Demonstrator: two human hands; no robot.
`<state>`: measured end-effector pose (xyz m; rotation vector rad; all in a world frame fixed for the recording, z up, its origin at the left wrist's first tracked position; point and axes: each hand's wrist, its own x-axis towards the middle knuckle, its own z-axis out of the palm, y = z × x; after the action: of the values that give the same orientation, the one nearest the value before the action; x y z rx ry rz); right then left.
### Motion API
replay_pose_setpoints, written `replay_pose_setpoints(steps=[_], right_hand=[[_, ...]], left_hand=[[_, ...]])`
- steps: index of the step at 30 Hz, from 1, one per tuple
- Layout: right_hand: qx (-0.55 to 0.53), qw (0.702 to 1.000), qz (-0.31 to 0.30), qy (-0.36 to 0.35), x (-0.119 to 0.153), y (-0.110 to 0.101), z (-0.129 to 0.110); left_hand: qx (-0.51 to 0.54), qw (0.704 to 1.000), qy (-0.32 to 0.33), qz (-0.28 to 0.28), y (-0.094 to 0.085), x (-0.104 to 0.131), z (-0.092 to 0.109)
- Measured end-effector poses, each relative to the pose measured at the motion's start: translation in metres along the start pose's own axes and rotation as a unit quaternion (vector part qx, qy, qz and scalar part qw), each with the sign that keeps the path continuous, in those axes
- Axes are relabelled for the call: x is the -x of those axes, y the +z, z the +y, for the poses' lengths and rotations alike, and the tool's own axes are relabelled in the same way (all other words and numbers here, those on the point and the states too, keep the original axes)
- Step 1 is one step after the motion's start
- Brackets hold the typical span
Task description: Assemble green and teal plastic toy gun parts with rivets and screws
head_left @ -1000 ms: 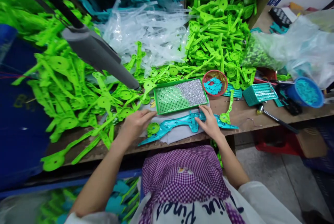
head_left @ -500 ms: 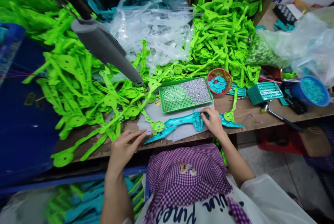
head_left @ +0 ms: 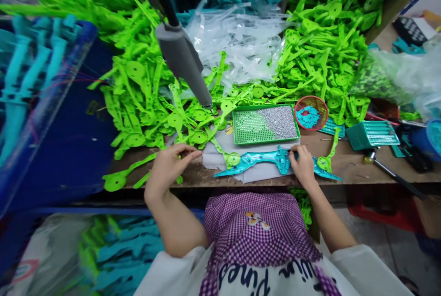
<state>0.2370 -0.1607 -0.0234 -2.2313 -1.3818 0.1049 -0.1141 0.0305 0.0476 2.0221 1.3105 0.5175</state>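
A shiny blue bow-shaped plastic part [head_left: 257, 158] lies across a white cloth [head_left: 255, 175] near the table's front edge. My right hand [head_left: 302, 165] is closed at the thicker middle of this part, fingertips pressed against it. Off the part's left end, apart from it, my left hand [head_left: 172, 165] hovers with thumb and fingers pinched together; whatever is between them is too small to make out. A lime-green arm with a round disc [head_left: 233, 160] sits at the part's left side, and a similar green arm [head_left: 324, 162] stands at its right side.
Behind the part are a green tray [head_left: 248, 142] of small silvery pieces and a red basket [head_left: 325, 107] of blue bits. A grey tool [head_left: 186, 61] hangs overhead. Heaps of green arms [head_left: 144, 103] surround it. A blue crate [head_left: 86, 116] stands left; a hammer [head_left: 396, 174] lies right.
The view has turned left, so the table things appear further right. My left hand has drawn away from the part's left end, and a thin thread seen there before no longer shows.
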Motion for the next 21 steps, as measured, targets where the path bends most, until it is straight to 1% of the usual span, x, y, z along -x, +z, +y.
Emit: replay_pose_setpoints(steps=[2, 3, 4, 5, 6, 7, 8, 9, 10, 11, 12, 13, 14, 15, 17, 18, 19, 21], right_hand=[[-0.001, 1.0, 0.001, -0.011, 0.002, -0.006, 0.004], [-0.003, 1.0, 0.006, -0.019, 0.003, -0.01, 0.0], [-0.01, 0.999, 0.016, -0.031, 0.004, -0.015, -0.01], [-0.023, 0.998, 0.024, -0.049, 0.005, -0.019, -0.025], [-0.041, 0.996, 0.031, -0.074, 0.006, -0.021, -0.045], [-0.075, 0.991, 0.019, -0.114, 0.007, -0.023, -0.069], [-0.119, 0.978, -0.032, -0.168, 0.008, -0.022, -0.095], [-0.165, 0.955, -0.103, -0.223, 0.008, -0.019, -0.12], [-0.206, 0.925, -0.178, -0.266, 0.008, -0.015, -0.144], [-0.236, 0.899, -0.244, -0.277, 0.007, -0.011, -0.163], [-0.256, 0.887, -0.287, -0.256, 0.006, -0.006, -0.176], [-0.267, 0.881, -0.316, -0.228, 0.005, -0.003, -0.184], [-0.271, 0.885, -0.326, -0.195, 0.003, -0.001, -0.187], [-0.271, 0.892, -0.321, -0.166, 0.001, 0.0, -0.185], [-0.274, 0.909, -0.284, -0.136, -0.003, 0.0, -0.175], [-0.28, 0.915, -0.263, -0.126, -0.005, 0.0, -0.169], [-0.289, 0.918, -0.246, -0.114, -0.008, 0.0, -0.164], [-0.314, 0.918, -0.229, -0.082, -0.016, 0.002, -0.159]], left_hand=[[0.021, 1.0, -0.014, -0.014, 0.006, 0.013, -0.01], [0.031, 0.999, -0.019, -0.007, 0.01, 0.02, -0.012], [0.042, 0.999, -0.02, 0.005, 0.016, 0.028, -0.01], [0.056, 0.998, -0.017, 0.02, 0.023, 0.036, -0.006], [0.074, 0.997, -0.007, 0.03, 0.03, 0.042, 0.001], [0.095, 0.995, 0.012, 0.028, 0.036, 0.048, 0.011], [0.117, 0.992, 0.034, 0.024, 0.042, 0.053, 0.021], [0.137, 0.989, 0.053, 0.028, 0.046, 0.057, 0.03], [0.151, 0.986, 0.065, 0.038, 0.049, 0.06, 0.037], [0.158, 0.984, 0.067, 0.055, 0.051, 0.062, 0.042], [0.162, 0.982, 0.06, 0.072, 0.051, 0.063, 0.042], [0.167, 0.981, 0.05, 0.08, 0.05, 0.064, 0.04], [0.177, 0.98, 0.043, 0.078, 0.05, 0.063, 0.033], [0.191, 0.979, 0.04, 0.066, 0.05, 0.062, 0.025], [0.2, 0.977, 0.056, 0.045, 0.053, 0.052, 0.006], [0.173, 0.981, 0.065, 0.057, 0.057, 0.045, -0.003], [0.119, 0.987, 0.072, 0.085, 0.061, 0.036, -0.011], [-0.028, 0.986, 0.075, 0.15, 0.071, 0.016, -0.021]])
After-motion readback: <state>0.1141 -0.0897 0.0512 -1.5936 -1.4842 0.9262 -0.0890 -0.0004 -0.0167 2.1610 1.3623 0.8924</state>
